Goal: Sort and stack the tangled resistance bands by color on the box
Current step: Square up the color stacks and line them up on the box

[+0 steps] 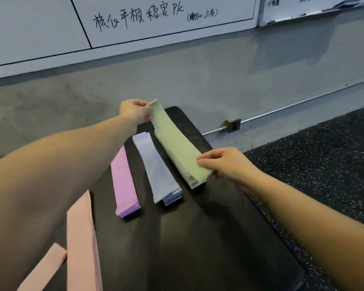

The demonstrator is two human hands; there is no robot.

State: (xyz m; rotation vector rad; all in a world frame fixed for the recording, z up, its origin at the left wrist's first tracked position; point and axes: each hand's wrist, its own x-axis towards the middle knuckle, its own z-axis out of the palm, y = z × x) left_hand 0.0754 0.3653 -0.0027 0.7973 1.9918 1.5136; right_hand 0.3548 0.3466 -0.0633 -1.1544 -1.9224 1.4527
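A white wall-mounted whiteboard [156, 19] at the far side carries black handwritten Chinese characters reading roughly 核心平板稳定, followed by the Latin letters PK. Just right of that stands a smaller bracketed note, too scrawled to read. A second white whiteboard [303, 7] at the far right bears small marks, also illegible.

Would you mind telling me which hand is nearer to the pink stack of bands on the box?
The left. The left hand pinches the green band's far end, just beyond the pink stack. The right hand pinches the near end, across the blue stack from it.
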